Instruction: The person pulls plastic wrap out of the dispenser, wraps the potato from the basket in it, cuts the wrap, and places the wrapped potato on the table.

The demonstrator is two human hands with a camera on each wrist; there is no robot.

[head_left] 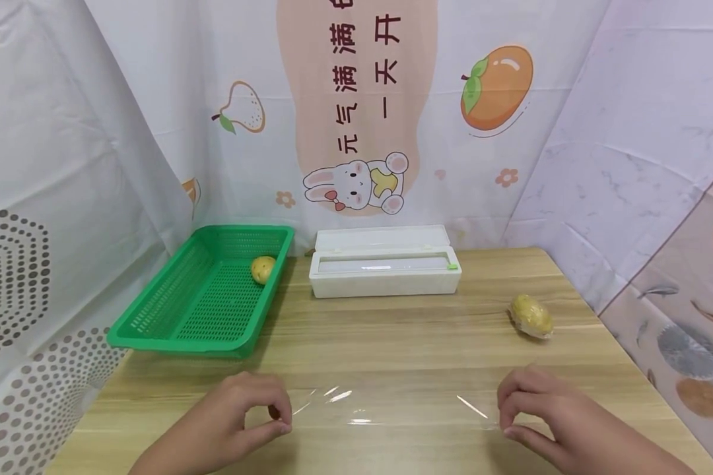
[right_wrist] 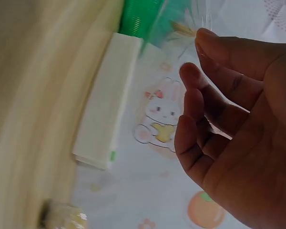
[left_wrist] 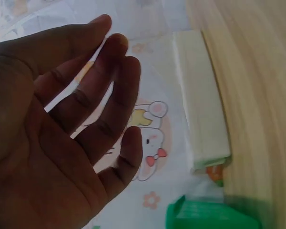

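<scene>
A clear sheet of cling film (head_left: 356, 421), visible mostly by its bright glints, stretches between my two hands low over the table. My left hand (head_left: 237, 415) pinches its left edge between thumb and forefinger. At the other side, my right hand (head_left: 546, 417) pinches the right edge the same way; in the right wrist view the film (right_wrist: 188, 24) gathers in creases at those fingertips. Beyond my right hand lies a potato (head_left: 531, 316) wrapped in film. A white cling film box (head_left: 386, 285) stands at the back with its lid up and a roll inside.
To the left a green plastic basket (head_left: 178, 344) holds one potato (head_left: 263, 269) against its right wall. The wooden table (head_left: 392, 343) ends at a printed curtain (head_left: 243, 171) behind and hanging cloths on both sides.
</scene>
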